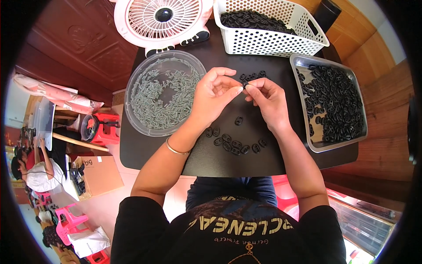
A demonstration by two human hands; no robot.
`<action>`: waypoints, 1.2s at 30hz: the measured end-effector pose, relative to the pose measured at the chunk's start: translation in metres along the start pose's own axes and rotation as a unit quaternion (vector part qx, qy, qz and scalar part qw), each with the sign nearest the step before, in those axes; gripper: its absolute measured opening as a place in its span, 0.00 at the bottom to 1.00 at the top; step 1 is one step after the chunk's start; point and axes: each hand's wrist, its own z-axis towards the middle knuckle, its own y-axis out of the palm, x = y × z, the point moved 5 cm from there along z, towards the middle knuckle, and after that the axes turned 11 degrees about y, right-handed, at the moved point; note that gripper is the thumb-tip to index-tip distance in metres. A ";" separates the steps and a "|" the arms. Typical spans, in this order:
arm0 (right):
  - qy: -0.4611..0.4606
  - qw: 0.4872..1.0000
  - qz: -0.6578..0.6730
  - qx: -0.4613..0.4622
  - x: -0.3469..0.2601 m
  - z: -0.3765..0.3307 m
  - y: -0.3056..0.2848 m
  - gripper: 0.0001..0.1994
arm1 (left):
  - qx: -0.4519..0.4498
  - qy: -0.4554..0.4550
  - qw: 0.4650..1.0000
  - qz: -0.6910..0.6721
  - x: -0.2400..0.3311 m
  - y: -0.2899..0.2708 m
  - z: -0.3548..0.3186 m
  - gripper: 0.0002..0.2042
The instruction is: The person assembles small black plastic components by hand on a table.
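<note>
My left hand [215,93] and my right hand [270,100] meet over the far middle of the table, thumbs and fingers pinched around a small black oval piece [245,83]. Their fingertips cover most of it. Just beyond them lies a small group of similar black pieces [262,74]. Nearer to me, several two-holed black oval pieces [236,144] form a loose curved row, and a single one [238,120] sits apart above it. Left of my left hand stands a round clear tub [129,102] holding many short grey-green pins [145,94].
A metal tray [311,141] of black oval pieces stands at the right. Behind are a white perforated basket [272,42] full of black parts and a pink fan [163,22]. On the floor to the left are a cardboard box [103,176] and red stools [105,127]; other people sit farther off.
</note>
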 end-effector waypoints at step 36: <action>0.016 0.998 0.051 -0.034 0.002 -0.001 0.002 0.06 | -0.036 0.061 0.991 0.115 0.001 -0.001 -0.003 0.04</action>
